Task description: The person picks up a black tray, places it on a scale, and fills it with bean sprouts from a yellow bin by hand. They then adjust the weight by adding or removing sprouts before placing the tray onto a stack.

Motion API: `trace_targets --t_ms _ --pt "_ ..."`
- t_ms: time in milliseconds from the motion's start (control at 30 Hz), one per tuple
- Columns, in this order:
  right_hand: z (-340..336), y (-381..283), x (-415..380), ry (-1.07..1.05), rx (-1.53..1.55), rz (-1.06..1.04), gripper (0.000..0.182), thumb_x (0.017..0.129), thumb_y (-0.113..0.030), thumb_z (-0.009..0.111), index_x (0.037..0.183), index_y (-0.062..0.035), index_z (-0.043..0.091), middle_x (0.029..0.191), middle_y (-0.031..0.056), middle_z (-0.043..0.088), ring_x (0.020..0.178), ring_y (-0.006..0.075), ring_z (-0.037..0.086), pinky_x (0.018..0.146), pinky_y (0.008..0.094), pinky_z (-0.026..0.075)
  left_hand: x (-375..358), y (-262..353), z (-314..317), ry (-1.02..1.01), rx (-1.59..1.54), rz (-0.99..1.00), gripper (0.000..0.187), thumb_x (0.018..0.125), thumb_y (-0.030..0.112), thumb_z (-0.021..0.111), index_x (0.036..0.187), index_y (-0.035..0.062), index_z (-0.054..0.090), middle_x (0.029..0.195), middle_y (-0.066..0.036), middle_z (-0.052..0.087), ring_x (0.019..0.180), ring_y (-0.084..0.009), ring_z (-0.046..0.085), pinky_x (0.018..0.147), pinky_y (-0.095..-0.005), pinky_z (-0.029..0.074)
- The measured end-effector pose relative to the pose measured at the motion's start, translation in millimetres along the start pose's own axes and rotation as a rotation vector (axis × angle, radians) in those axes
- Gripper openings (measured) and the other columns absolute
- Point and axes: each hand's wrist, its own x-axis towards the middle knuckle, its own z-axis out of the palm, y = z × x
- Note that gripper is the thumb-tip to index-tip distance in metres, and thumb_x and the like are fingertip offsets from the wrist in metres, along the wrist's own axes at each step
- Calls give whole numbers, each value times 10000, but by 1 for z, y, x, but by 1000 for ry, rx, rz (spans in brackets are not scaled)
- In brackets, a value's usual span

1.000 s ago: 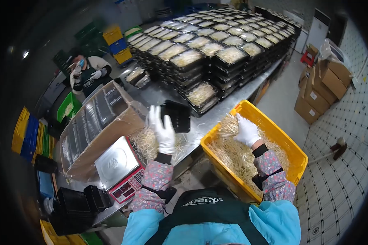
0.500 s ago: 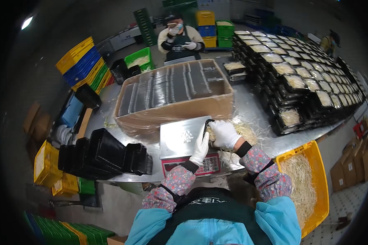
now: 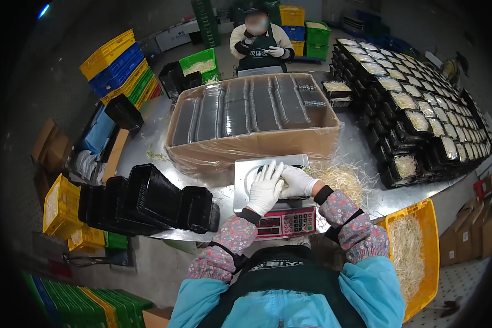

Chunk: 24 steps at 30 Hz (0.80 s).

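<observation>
My gloved left hand (image 3: pixel 265 190) lies flat, fingers stretched, over a black tray (image 3: pixel 296 160). The tray rests on the silver plate (image 3: pixel 241 188) of a scale and is mostly hidden under my hands. From the right, my gloved right hand (image 3: pixel 298 182) curves over it with fingers together, against pale sprouts; what lies under the fingertips is hidden. The scale's red keypad panel (image 3: pixel 286 223) faces me. A loose pile of sprouts (image 3: pixel 341 180) spreads on the table just right of the scale.
Behind the scale stands a carton (image 3: pixel 251 145) of stacked black trays. Nested trays (image 3: pixel 153 197) are at left; filled trays (image 3: pixel 415 117) pile high at right. A yellow crate (image 3: pixel 429 257) of sprouts is by my right side. A co-worker (image 3: pixel 261 41) is across the table.
The tray has moved left onto the scale plate. My left hand has gone from the tray's edge to lying flat across its top. The view has shifted slightly.
</observation>
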Motion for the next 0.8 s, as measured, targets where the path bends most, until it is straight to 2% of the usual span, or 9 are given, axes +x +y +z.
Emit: trace_targets --t_ms 33,200,267,300,333,433,600,700,800 --pt "-1 3 -2 -15 -83 22 849 658 -459 799 1339 -32 527 1293 228 573 1230 394 530 1060 459 417 0 1 1 13 20 23 557 977 318 525 1488 119 425 1509 -184 429 1328 -392 462 1119 -478 347" --pt "-47 16 -25 114 -589 -87 861 636 -431 804 1390 -111 541 1287 215 578 1217 381 538 1032 436 444 4 5 8 60 53 -38 484 968 281 528 1403 70 515 1440 -178 506 1317 -388 462 1097 -467 359" --pt "-65 23 -29 -198 -484 223 761 616 -399 807 1298 -114 625 1212 226 614 1164 361 583 985 447 472 6 7 13 75 77 -66 473 966 283 532 1389 72 526 1430 -176 515 1309 -395 466 1095 -467 363" --pt "-57 36 -32 -117 -524 118 490 687 -318 756 1107 -76 687 1025 204 683 994 337 673 838 449 536 8 7 18 98 99 -58 477 968 306 527 1387 77 523 1398 -171 536 1285 -388 479 1102 -493 357" --pt "-48 40 -30 -121 -527 117 490 687 -318 756 1107 -76 687 1025 204 683 994 337 673 838 449 536 10 9 21 100 96 -62 477 968 306 527 1387 77 523 1398 -171 536 1285 -388 479 1102 -493 357" --pt "-21 40 -26 72 -698 133 88 823 -130 596 870 -68 638 751 120 707 701 329 708 608 443 545 14 11 26 105 134 -97 480 947 288 541 1366 54 530 1399 -161 532 1286 -372 471 1090 -476 370" --pt "-43 43 -34 -28 -611 125 115 844 -151 591 877 -58 650 749 153 706 701 358 700 624 469 539 13 10 27 143 189 -95 472 944 283 546 1351 43 537 1393 -154 536 1282 -351 478 1070 -455 384" --pt "-74 49 -53 79 -436 116 190 888 -214 570 954 -60 659 791 207 692 766 408 680 700 504 539 12 12 28 119 240 -103 479 950 289 544 1362 45 536 1404 -160 534 1285 -356 482 1076 -455 380" --pt "-97 67 -77 117 -327 260 228 888 -235 591 1046 -83 652 832 220 692 805 420 676 732 515 533 9 10 30 126 244 -113 475 967 297 528 1375 54 536 1437 -164 515 1307 -356 477 1085 -460 376"
